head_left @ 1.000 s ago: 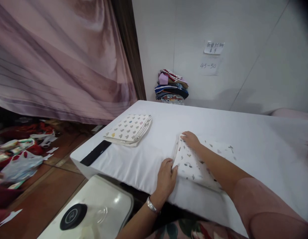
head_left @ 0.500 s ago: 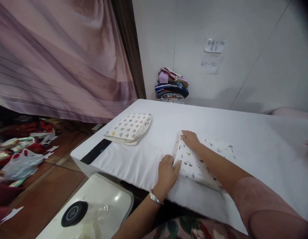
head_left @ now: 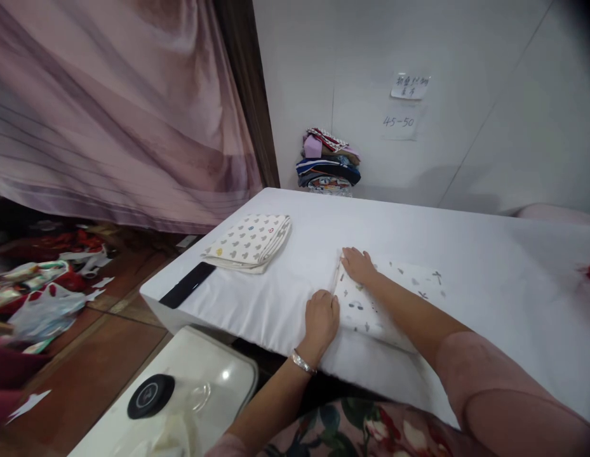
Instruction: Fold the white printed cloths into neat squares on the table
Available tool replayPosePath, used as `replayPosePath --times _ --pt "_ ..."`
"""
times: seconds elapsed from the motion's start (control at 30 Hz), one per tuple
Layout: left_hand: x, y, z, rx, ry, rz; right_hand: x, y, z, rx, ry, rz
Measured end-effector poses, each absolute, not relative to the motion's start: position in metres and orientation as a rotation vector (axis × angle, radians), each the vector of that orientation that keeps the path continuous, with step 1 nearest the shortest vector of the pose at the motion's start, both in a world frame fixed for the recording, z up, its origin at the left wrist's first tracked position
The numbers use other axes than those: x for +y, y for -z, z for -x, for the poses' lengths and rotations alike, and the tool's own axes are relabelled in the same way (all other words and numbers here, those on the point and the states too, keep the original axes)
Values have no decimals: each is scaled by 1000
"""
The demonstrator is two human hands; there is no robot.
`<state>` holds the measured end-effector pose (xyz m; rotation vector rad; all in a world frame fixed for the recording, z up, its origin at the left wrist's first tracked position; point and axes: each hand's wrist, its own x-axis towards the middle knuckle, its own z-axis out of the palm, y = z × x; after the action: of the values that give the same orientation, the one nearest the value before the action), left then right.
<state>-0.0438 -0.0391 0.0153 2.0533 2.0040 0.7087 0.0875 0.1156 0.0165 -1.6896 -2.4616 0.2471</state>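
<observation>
A folded white cloth (head_left: pixel 366 317) with small grey and coloured prints lies on the white-covered table (head_left: pixel 504 285) before me. My right hand (head_left: pixel 359 264) rests on its far left corner, palm down, fingers laid out on the fabric. At the cloth's near left edge is my left hand (head_left: pixel 322 317), wearing a silver bracelet (head_left: pixel 303 362); its fingers lie on the table and its thumb is against the edge. My right forearm hides part of the cloth. Further left lies another folded cloth (head_left: pixel 251 241), white with grey motifs, touched by neither hand.
A black phone-like slab (head_left: pixel 187 285) lies at the table's left edge. Below stands a white lidded surface with a round black knob (head_left: pixel 150 395). A stack of folded fabrics (head_left: pixel 328 162) is against the wall. Bags (head_left: pixel 49 311) lie on the floor, left, near a pink curtain (head_left: pixel 133 114).
My right hand has shifted slightly left and flattened on the cloth's corner. The left thumb has drawn back from the cloth toward its fingers. The view has moved a little.
</observation>
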Motion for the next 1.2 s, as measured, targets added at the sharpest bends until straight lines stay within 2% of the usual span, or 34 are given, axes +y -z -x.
replayPosePath --times 0.2,0.4,0.6,0.73,0.9,1.2 --pt "-38 -13 43 1980 -733 -2060 82 -17 -89 -2453 -111 1638" --pt "-38 -12 45 2002 -735 -2053 71 -6 -81 -2512 -134 1604" --pt "-33 -30 41 2062 -721 -2154 76 -11 -77 -2500 -243 1615" --pt "-22 -28 25 1914 -723 -2378 80 -25 -82 -2494 -380 1548" --pt "-13 -15 19 1953 -418 -2326 71 -41 -125 -2444 -377 1575" --pt "1 -43 5 1972 -300 -2337 42 -38 -225 -2288 -151 1973"
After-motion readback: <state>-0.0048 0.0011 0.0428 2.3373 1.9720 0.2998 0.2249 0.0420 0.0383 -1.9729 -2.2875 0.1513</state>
